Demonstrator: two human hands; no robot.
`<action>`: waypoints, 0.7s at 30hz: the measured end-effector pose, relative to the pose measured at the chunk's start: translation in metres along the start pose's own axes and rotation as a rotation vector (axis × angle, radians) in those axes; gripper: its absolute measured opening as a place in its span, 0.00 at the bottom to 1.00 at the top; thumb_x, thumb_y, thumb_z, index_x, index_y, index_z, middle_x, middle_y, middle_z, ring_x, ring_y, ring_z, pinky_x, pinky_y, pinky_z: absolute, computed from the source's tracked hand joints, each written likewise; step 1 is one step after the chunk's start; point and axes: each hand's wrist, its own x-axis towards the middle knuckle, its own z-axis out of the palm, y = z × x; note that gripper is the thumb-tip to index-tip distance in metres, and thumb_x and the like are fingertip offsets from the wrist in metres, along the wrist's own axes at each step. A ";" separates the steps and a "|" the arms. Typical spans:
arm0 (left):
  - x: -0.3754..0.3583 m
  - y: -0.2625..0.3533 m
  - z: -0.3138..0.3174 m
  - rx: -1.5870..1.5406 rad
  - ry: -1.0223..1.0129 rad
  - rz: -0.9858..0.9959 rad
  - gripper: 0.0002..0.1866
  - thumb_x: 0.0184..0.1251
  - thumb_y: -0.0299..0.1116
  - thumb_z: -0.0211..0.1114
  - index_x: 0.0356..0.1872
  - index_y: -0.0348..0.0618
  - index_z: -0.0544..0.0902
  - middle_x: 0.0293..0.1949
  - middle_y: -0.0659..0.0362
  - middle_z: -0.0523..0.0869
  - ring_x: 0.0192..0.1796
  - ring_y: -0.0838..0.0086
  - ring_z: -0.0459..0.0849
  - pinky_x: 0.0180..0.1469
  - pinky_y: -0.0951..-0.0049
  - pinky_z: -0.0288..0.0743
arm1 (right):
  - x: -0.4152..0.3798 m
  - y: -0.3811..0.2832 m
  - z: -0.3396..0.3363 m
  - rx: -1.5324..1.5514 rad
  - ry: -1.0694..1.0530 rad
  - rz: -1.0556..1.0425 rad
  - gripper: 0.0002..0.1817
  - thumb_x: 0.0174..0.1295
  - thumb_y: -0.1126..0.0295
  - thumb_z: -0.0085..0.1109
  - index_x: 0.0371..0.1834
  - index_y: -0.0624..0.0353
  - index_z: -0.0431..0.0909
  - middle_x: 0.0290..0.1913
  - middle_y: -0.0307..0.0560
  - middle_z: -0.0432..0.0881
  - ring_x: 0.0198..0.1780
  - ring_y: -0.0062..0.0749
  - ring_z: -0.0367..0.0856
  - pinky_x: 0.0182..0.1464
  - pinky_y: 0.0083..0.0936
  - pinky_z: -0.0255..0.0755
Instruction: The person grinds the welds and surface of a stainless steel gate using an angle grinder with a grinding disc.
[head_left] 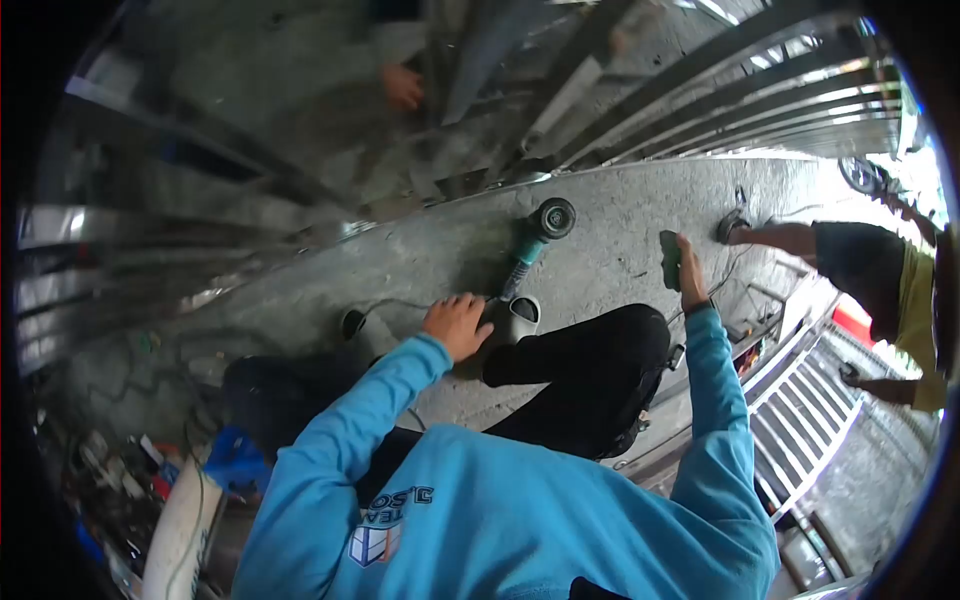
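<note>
My left hand (458,325) is held over my lower leg, palm down, fingers apart and with nothing in it. Out to the right, my right hand (691,272) grips a flat, dark-green piece with uneven edges (669,259), which looks like a scouring pad. An angle grinder (527,249) with a teal body lies on the concrete floor between the hands, its round disc end pointing away from me. The grinder's rear end is close to my shoe (524,312) and to my left hand.
Blurred metal bars (690,85) stand across the top, with another person's hand (403,87) among them. At right, a person in a yellow-green shirt (915,325) bends near a white slatted frame (803,423). A cord (395,303) crosses the floor; clutter surrounds a pale sack (180,535) at lower left.
</note>
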 end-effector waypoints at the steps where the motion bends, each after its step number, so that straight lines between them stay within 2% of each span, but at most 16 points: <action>1: 0.057 -0.013 0.032 0.014 -0.020 0.003 0.29 0.66 0.53 0.65 0.58 0.43 0.75 0.56 0.47 0.80 0.59 0.51 0.80 0.56 0.51 0.74 | 0.040 0.072 0.019 -0.018 0.030 0.136 0.33 0.67 0.36 0.53 0.29 0.59 0.82 0.22 0.37 0.75 0.22 0.23 0.73 0.25 0.27 0.64; 2: 0.082 -0.015 0.052 0.022 -0.015 0.024 0.29 0.66 0.53 0.65 0.58 0.43 0.75 0.56 0.47 0.80 0.59 0.51 0.80 0.56 0.51 0.74 | 0.057 0.113 0.038 0.033 0.083 0.158 0.33 0.66 0.35 0.54 0.26 0.59 0.82 0.21 0.36 0.73 0.22 0.23 0.71 0.25 0.28 0.63; 3: 0.104 -0.016 0.069 -0.007 0.032 -0.016 0.33 0.63 0.53 0.67 0.62 0.42 0.72 0.57 0.47 0.78 0.59 0.51 0.79 0.57 0.51 0.74 | 0.085 0.179 0.054 0.134 0.089 0.221 0.32 0.63 0.31 0.54 0.30 0.51 0.82 0.19 0.34 0.73 0.17 0.21 0.69 0.20 0.23 0.58; 4: 0.122 -0.018 0.086 -0.039 0.075 -0.059 0.38 0.61 0.54 0.69 0.65 0.41 0.68 0.58 0.46 0.77 0.59 0.51 0.79 0.58 0.50 0.74 | 0.099 0.223 0.070 0.189 0.106 0.327 0.34 0.59 0.27 0.55 0.35 0.51 0.82 0.23 0.37 0.76 0.20 0.25 0.73 0.23 0.26 0.62; 6: 0.148 -0.023 0.120 -0.064 0.097 -0.059 0.42 0.59 0.54 0.72 0.68 0.40 0.65 0.60 0.45 0.76 0.59 0.50 0.79 0.58 0.51 0.75 | 0.077 0.231 0.112 0.289 0.063 0.484 0.47 0.53 0.20 0.52 0.54 0.55 0.75 0.36 0.46 0.80 0.29 0.36 0.78 0.28 0.34 0.67; 7: 0.155 -0.025 0.136 -0.088 0.109 -0.071 0.47 0.56 0.53 0.74 0.70 0.40 0.61 0.61 0.44 0.74 0.60 0.49 0.79 0.59 0.52 0.75 | 0.059 0.223 0.133 0.409 0.043 0.505 0.52 0.54 0.20 0.51 0.63 0.59 0.70 0.44 0.49 0.79 0.30 0.37 0.79 0.30 0.34 0.68; 8: 0.160 -0.028 0.148 -0.115 0.052 -0.091 0.52 0.55 0.55 0.75 0.73 0.38 0.57 0.67 0.41 0.69 0.65 0.43 0.75 0.63 0.47 0.73 | 0.045 0.226 0.146 0.487 -0.006 0.513 0.52 0.56 0.21 0.51 0.66 0.60 0.67 0.48 0.51 0.77 0.31 0.38 0.80 0.31 0.34 0.69; 9: 0.159 -0.029 0.156 -0.111 0.048 -0.083 0.52 0.55 0.55 0.75 0.73 0.38 0.57 0.67 0.41 0.69 0.65 0.43 0.75 0.63 0.47 0.73 | 0.035 0.227 0.154 0.566 -0.057 0.514 0.53 0.58 0.23 0.50 0.69 0.61 0.65 0.52 0.52 0.76 0.33 0.39 0.80 0.32 0.34 0.69; 11: 0.155 -0.031 0.165 -0.219 0.086 -0.108 0.53 0.52 0.53 0.77 0.73 0.38 0.57 0.67 0.41 0.70 0.66 0.44 0.74 0.65 0.49 0.72 | 0.017 0.230 0.164 0.482 -0.031 0.535 0.51 0.61 0.26 0.49 0.72 0.62 0.62 0.54 0.54 0.75 0.34 0.38 0.81 0.32 0.35 0.70; 12: 0.156 -0.033 0.170 -0.243 0.119 -0.095 0.52 0.50 0.51 0.78 0.71 0.36 0.59 0.66 0.40 0.71 0.63 0.46 0.77 0.64 0.51 0.75 | 0.007 0.229 0.169 0.431 0.039 0.491 0.43 0.64 0.34 0.55 0.69 0.62 0.67 0.53 0.56 0.78 0.32 0.38 0.82 0.30 0.33 0.73; 13: 0.160 -0.034 0.175 -0.241 0.122 -0.092 0.52 0.50 0.51 0.78 0.71 0.36 0.59 0.66 0.40 0.71 0.63 0.46 0.77 0.64 0.51 0.75 | 0.000 0.227 0.172 0.433 0.041 0.487 0.43 0.64 0.34 0.55 0.69 0.62 0.67 0.53 0.56 0.78 0.32 0.38 0.82 0.30 0.33 0.73; 16: 0.174 -0.036 0.166 -0.193 0.009 -0.126 0.55 0.44 0.51 0.79 0.70 0.32 0.60 0.70 0.38 0.67 0.67 0.47 0.75 0.67 0.56 0.73 | -0.019 0.203 0.173 0.253 -0.055 0.326 0.28 0.70 0.50 0.58 0.63 0.62 0.71 0.55 0.53 0.79 0.34 0.33 0.82 0.33 0.27 0.73; 17: 0.175 -0.032 0.152 -0.193 0.011 -0.125 0.55 0.44 0.51 0.79 0.70 0.32 0.60 0.70 0.38 0.67 0.67 0.47 0.75 0.67 0.56 0.73 | -0.020 0.199 0.174 0.252 -0.054 0.324 0.28 0.70 0.50 0.58 0.63 0.62 0.71 0.55 0.53 0.79 0.34 0.33 0.82 0.33 0.27 0.73; 19: 0.175 -0.019 0.134 -0.352 -0.106 -0.188 0.55 0.43 0.52 0.78 0.68 0.28 0.62 0.67 0.36 0.71 0.66 0.47 0.75 0.67 0.56 0.73 | -0.019 0.193 0.176 0.387 -0.288 0.210 0.27 0.72 0.51 0.57 0.63 0.60 0.71 0.51 0.50 0.80 0.37 0.33 0.84 0.34 0.27 0.75; 20: 0.181 -0.017 0.145 -0.406 -0.041 -0.189 0.51 0.41 0.53 0.77 0.63 0.26 0.68 0.60 0.35 0.78 0.62 0.47 0.80 0.63 0.57 0.76 | -0.019 0.189 0.181 0.410 -0.304 0.201 0.25 0.73 0.51 0.55 0.63 0.59 0.72 0.49 0.48 0.82 0.39 0.33 0.85 0.38 0.28 0.77; 21: 0.175 -0.008 0.124 -0.552 -0.087 -0.186 0.44 0.41 0.50 0.76 0.56 0.26 0.75 0.55 0.35 0.82 0.56 0.47 0.83 0.60 0.58 0.76 | -0.021 0.181 0.189 0.412 -0.306 0.204 0.25 0.73 0.51 0.55 0.63 0.59 0.72 0.49 0.48 0.82 0.39 0.33 0.85 0.38 0.28 0.77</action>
